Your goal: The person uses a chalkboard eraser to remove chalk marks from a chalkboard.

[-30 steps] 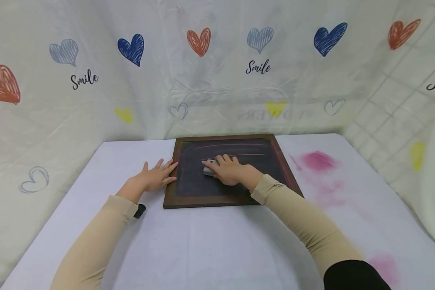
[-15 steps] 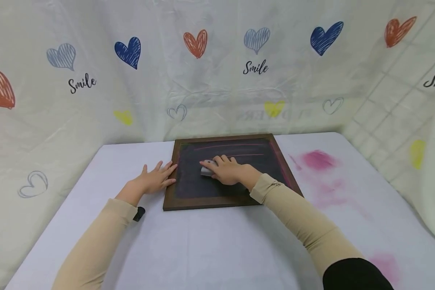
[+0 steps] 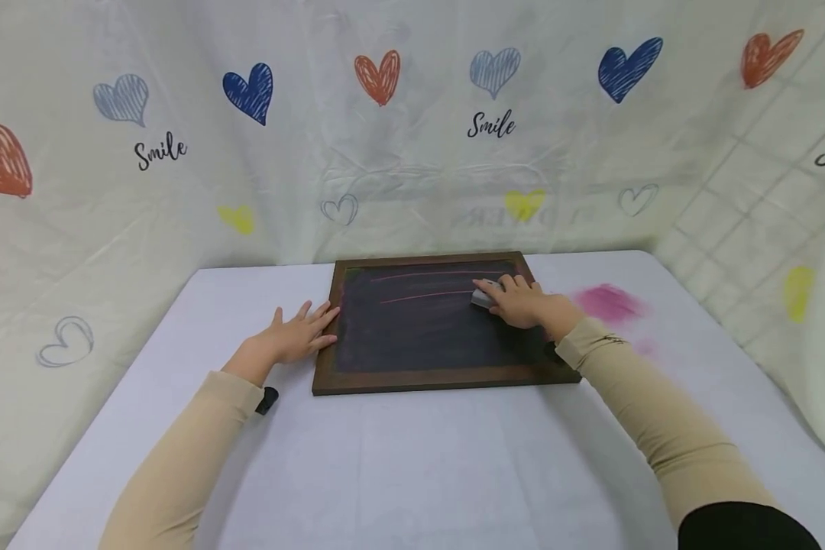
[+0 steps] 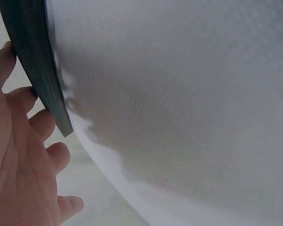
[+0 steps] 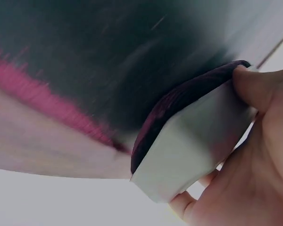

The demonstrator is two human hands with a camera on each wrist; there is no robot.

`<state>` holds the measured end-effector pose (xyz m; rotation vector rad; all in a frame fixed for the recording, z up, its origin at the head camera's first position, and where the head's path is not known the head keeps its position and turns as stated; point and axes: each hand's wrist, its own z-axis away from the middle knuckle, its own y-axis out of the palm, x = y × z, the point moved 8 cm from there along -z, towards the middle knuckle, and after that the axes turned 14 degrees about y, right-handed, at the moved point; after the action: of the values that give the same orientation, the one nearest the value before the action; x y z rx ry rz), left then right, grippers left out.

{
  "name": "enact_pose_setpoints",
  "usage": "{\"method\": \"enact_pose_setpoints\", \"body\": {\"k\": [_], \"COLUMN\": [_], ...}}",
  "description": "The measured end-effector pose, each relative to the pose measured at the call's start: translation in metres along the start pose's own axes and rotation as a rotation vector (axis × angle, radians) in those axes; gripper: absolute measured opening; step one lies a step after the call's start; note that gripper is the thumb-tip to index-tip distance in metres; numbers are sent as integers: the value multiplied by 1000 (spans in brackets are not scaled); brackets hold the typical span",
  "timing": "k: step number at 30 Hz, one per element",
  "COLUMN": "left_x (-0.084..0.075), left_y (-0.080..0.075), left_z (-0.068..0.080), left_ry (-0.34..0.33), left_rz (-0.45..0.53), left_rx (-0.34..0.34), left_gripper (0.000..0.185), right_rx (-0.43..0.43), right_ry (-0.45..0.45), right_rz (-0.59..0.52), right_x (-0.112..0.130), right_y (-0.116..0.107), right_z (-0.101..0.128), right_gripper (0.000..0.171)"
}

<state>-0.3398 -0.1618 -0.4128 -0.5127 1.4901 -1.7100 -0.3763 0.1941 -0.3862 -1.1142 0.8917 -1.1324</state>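
Note:
A dark chalkboard in a brown wooden frame lies flat on the white table, with two pink chalk lines across its top. My right hand grips a grey eraser and presses it on the board's upper right part. In the right wrist view the eraser shows a pink-stained felt face against the board, my fingers curled round it. My left hand lies flat with spread fingers against the board's left frame edge.
Pink chalk smears stain the tablecloth right of the board. A small black object sits under my left wrist. A cloth printed with hearts and "Smile" hangs behind and to both sides of the table.
My right hand has slid the eraser from the board's left-middle to its upper right. The left hand has stayed on the frame's left edge.

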Motion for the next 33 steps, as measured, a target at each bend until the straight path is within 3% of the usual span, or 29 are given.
{"method": "enact_pose_setpoints", "body": {"k": [8, 13, 33], "left_x": [2, 0, 1], "left_y": [1, 1, 4], "left_z": [-1, -2, -3], "left_ry": [-14, -1, -1], "left_rz": [-12, -16, -4], "left_rx": [8, 8, 11], "left_gripper": [69, 69, 71], "right_rx": [1, 28, 22], "right_ry": [125, 199, 240], "right_rz": [-128, -119, -117], "right_x": [-21, -27, 9], "right_y": [-13, -10, -5], "right_z": [-4, -3, -20], "right_gripper": [61, 62, 61]}}
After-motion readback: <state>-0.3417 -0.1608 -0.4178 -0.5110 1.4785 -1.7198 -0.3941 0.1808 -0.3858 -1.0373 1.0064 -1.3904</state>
